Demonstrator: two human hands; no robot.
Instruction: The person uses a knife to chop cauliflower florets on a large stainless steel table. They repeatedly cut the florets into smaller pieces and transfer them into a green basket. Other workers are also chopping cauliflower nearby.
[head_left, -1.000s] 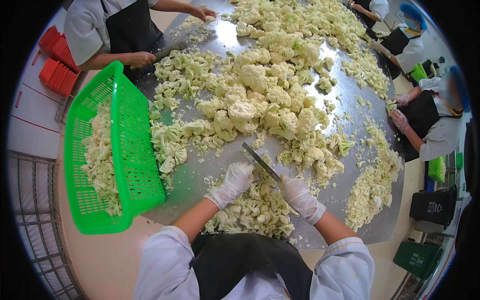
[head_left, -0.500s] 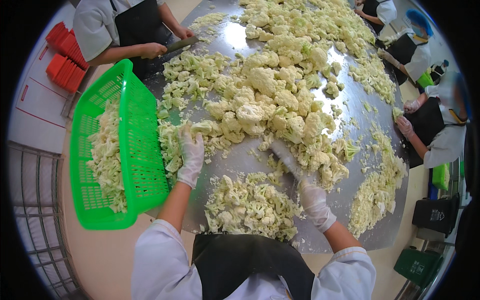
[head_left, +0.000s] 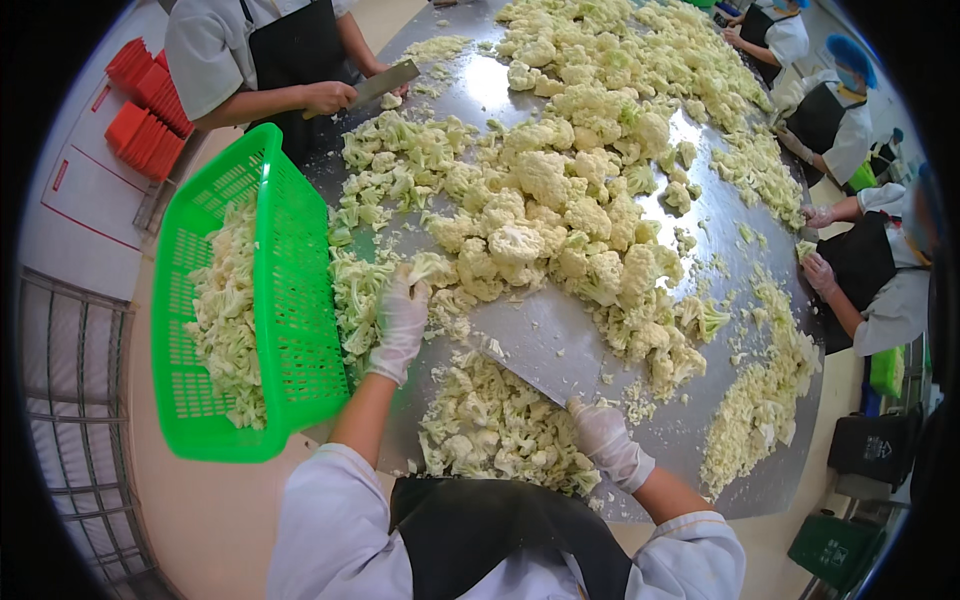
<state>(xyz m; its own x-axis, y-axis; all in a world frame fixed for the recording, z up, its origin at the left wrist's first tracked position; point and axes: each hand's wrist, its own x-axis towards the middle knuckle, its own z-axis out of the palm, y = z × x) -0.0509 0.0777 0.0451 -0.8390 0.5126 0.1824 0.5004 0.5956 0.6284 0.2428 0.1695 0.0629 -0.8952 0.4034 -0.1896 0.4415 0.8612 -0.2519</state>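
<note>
My gloved left hand is closed with a pale cauliflower floret at its fingertips, beside loose cut florets. In my gloved right hand is the handle of a knife, mostly hidden by the fingers. Its broad blade points up and left, just above the far edge of a pile of cut florets in front of my apron. Larger cauliflower heads are heaped beyond the blade on the metal table.
A green slotted basket with cut florets stands at the table's left edge. Across from it a person holds a cleaver. Several co-workers line the right side. Red crates are stacked far left; bins stand lower right.
The knife and my right hand have moved left and nearer to me, over the near pile. My left hand has shifted slightly right. The co-worker's cleaver across the table has risen.
</note>
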